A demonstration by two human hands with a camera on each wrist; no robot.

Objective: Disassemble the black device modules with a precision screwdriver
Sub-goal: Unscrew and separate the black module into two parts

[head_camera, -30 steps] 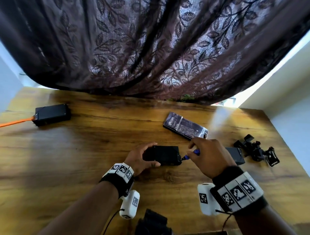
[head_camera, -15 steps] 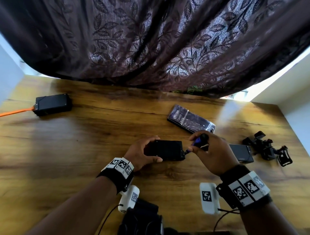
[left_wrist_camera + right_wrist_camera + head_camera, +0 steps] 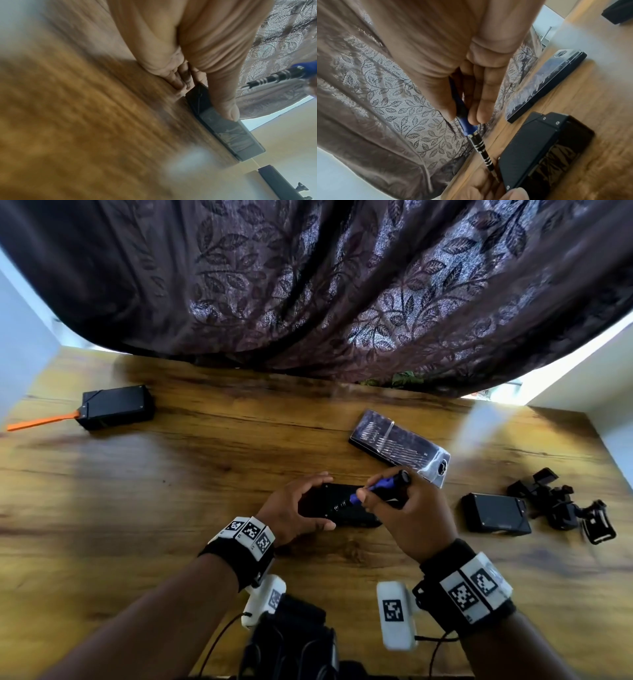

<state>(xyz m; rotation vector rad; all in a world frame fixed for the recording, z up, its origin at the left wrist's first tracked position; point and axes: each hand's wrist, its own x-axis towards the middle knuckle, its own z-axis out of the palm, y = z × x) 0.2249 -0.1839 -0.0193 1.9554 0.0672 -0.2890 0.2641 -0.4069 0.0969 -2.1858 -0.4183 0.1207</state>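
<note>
Screwdriver tip over a black module held on the wooden surface.

The black module lies flat at centre, the left hand gripping its end between thumb and fingers. The right hand pinches the blue-handled precision screwdriver, tip angled down at the module's top. A bit case lies just behind; a second module sits to the right.

From my feed I see a wooden table with a dark leaf-patterned curtain hanging over its far edge. A clear-lidded bit case lies right of centre, and a heap of black mount clips sits near the right edge. An orange strap trails off at the far left, and white walls close both sides.
</note>
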